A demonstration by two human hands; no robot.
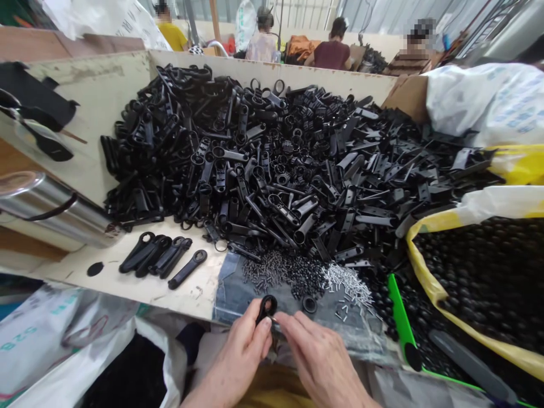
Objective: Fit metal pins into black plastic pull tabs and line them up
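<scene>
My left hand (247, 344) is closed on a black plastic handle part (268, 306), its round ring end pointing up and away from me. Close beside the ring, my right hand (317, 354) has its thumb and fingertips pinched together; a tiny thing may be between them, too small to name. Just beyond the right hand lies a loose black ring (309, 305) on a denim cloth (232, 292). Small dark screws (267, 272), tiny black pieces (308, 276) and silver pins (346, 283) are heaped on the cloth. Several similar black handles (157, 255) lie in a row to the left.
A large heap of black plastic parts (255, 164) fills the bench behind. On the left stands a steel flask (59, 207). At right are a yellow-edged sack (420, 266) of black balls and a green strip (402, 320). Several people sit beyond the back board (361, 79).
</scene>
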